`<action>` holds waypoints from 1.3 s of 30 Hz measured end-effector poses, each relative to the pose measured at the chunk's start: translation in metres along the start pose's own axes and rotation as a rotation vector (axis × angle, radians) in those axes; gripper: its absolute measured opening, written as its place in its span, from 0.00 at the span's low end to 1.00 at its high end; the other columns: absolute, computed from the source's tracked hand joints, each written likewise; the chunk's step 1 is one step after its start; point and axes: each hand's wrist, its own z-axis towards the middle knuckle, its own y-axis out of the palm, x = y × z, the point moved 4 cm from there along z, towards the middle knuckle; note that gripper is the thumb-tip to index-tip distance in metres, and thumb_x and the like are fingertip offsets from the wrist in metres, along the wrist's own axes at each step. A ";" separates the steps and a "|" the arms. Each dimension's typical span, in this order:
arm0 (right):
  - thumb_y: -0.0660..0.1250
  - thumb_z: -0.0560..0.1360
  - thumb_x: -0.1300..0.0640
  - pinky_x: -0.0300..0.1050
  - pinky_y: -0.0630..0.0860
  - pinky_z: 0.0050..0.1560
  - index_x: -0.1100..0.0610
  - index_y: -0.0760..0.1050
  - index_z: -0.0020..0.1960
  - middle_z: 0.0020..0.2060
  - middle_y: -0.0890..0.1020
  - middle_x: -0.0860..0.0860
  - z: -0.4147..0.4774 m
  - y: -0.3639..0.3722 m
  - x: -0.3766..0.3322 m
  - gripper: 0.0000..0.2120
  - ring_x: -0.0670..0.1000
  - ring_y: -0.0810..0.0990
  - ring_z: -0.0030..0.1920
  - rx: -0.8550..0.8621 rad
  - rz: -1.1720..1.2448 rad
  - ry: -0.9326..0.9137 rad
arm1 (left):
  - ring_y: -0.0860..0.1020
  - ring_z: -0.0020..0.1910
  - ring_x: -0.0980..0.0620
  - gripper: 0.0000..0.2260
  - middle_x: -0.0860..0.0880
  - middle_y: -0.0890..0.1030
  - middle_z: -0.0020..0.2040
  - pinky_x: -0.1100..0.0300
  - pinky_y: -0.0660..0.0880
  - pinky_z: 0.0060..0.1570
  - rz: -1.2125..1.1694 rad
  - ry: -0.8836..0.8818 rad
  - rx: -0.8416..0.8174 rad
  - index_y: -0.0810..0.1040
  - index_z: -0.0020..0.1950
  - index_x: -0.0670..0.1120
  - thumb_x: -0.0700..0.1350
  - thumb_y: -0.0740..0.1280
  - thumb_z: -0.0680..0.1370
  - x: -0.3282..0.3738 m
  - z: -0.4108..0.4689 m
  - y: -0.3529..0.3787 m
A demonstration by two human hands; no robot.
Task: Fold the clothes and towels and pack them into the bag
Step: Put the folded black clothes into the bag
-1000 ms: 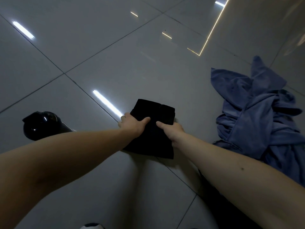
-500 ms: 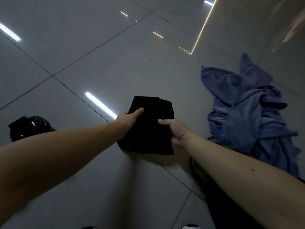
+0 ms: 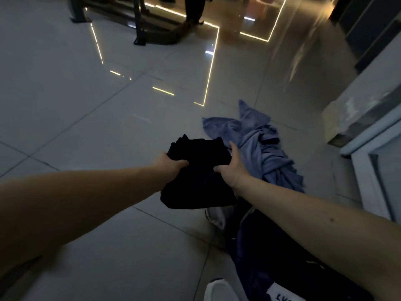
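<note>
Evidently, left hand (image 3: 168, 168) and right hand (image 3: 233, 170) clench their fingers (image 3: 234, 149) on opposite edges of the folded black cloth bundle (image 3: 198, 181), seemingly clear of the glossy grey tiled floor (image 3: 108, 127), presumably to hold its folds together, with crumpled blue towels (image 3: 260, 148) at two o'clock.

The floor (image 3: 86, 109) is glossy grey tile with dark grout lines, mirroring thin strips of light. A crumpled blue towel (image 3: 260, 148) lies on it towards the right, and nearer the camera a heap of dark navy fabric (image 3: 271, 257) spreads beside a white shoe (image 3: 219, 290). At the far edge stand dark metal frame legs (image 3: 138, 20).
</note>
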 end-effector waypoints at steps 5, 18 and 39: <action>0.59 0.77 0.69 0.50 0.65 0.75 0.48 0.60 0.79 0.78 0.61 0.52 -0.053 -0.058 -0.015 0.34 0.56 0.62 0.77 0.106 -0.244 -0.217 | 0.77 0.57 0.40 0.30 0.40 0.74 0.59 0.44 0.76 0.60 0.048 0.124 0.127 0.64 0.68 0.38 0.48 0.75 0.74 0.044 -0.061 0.056; 0.59 0.76 0.73 0.38 0.72 0.36 0.54 0.76 0.69 0.66 0.78 0.56 -0.154 -0.208 0.087 0.26 0.58 0.81 0.53 0.210 -0.296 0.110 | 0.69 0.68 0.50 0.38 0.47 0.65 0.72 0.55 0.70 0.65 0.218 0.560 -0.316 0.60 0.78 0.52 0.50 0.76 0.73 0.034 -0.156 0.236; 0.64 0.77 0.67 0.43 0.73 0.62 0.54 0.72 0.73 0.66 0.78 0.54 -0.188 -0.202 0.223 0.25 0.55 0.75 0.66 0.162 -0.082 0.336 | 0.79 0.53 0.42 0.32 0.49 0.54 0.72 0.50 0.80 0.54 0.534 0.581 -0.442 0.64 0.72 0.54 0.46 0.75 0.72 -0.064 -0.183 0.355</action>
